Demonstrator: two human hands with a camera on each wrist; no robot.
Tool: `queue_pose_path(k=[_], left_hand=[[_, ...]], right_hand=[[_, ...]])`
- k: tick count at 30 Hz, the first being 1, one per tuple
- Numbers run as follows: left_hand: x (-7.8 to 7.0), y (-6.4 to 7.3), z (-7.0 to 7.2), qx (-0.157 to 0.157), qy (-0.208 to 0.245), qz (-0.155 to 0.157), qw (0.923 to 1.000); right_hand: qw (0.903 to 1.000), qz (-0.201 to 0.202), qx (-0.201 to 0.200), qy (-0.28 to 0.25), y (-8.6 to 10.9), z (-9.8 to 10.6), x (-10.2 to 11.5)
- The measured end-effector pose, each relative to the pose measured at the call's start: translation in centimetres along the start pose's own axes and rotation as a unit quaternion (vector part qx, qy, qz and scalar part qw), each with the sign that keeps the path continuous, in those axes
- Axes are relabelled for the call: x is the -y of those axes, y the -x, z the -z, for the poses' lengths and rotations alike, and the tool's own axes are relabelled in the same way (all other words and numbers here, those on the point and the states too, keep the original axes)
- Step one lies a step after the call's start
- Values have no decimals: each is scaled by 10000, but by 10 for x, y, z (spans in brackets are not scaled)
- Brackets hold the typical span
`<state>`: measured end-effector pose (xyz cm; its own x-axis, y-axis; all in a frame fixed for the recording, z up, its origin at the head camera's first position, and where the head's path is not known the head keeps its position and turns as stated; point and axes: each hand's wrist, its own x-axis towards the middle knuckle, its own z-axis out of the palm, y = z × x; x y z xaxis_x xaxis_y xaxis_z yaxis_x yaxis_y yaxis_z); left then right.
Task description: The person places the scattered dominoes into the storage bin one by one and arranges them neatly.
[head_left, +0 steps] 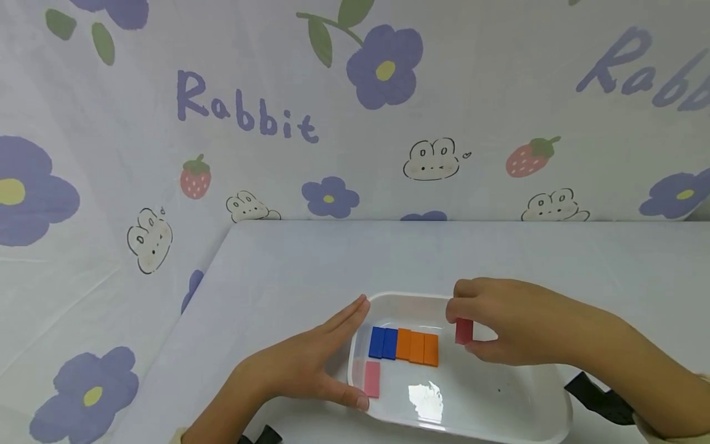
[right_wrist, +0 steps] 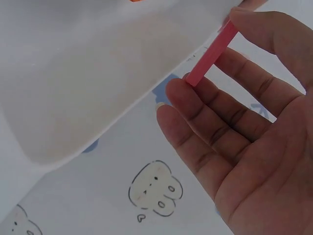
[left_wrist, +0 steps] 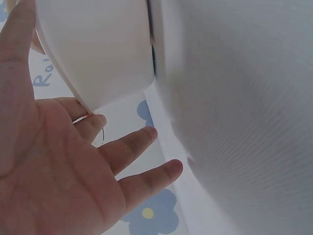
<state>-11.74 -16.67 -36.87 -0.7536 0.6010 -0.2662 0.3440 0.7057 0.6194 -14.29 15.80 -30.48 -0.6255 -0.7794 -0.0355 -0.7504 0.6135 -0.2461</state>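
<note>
A pink rectangular tile [head_left: 464, 332] is pinched between the thumb and fingers of my right hand [head_left: 513, 320], above the back right of a white tray [head_left: 499, 404]. The right wrist view shows this tile [right_wrist: 212, 56] edge-on, thin and flat. At the tray's left end, my left hand [head_left: 302, 361] spreads its fingers along the rim, the thumb at the near corner. Inside the tray, two blue tiles [head_left: 383, 343] and three orange tiles [head_left: 418, 348] lie side by side in a row. Another pink tile [head_left: 372, 378] lies in front of the blue ones, beside my left thumb.
The tray stands on a white-covered table [head_left: 310, 271]. Behind and to the left hangs a white cloth [head_left: 249, 49] printed with flowers, rabbits and strawberries. A black strap [head_left: 601, 398] shows by the right wrist. Light glares off the tray floor near its front.
</note>
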Motion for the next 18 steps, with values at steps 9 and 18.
queue_pose_path(k=[9,18], left_hand=[[2,0,-1,-25,-57,-26,10000],[1,0,-1,-12,-25,-67,10000]], right_hand=[[9993,363,33,58,-13,-6,6],[9988,381,303,29,-23,-11,12]])
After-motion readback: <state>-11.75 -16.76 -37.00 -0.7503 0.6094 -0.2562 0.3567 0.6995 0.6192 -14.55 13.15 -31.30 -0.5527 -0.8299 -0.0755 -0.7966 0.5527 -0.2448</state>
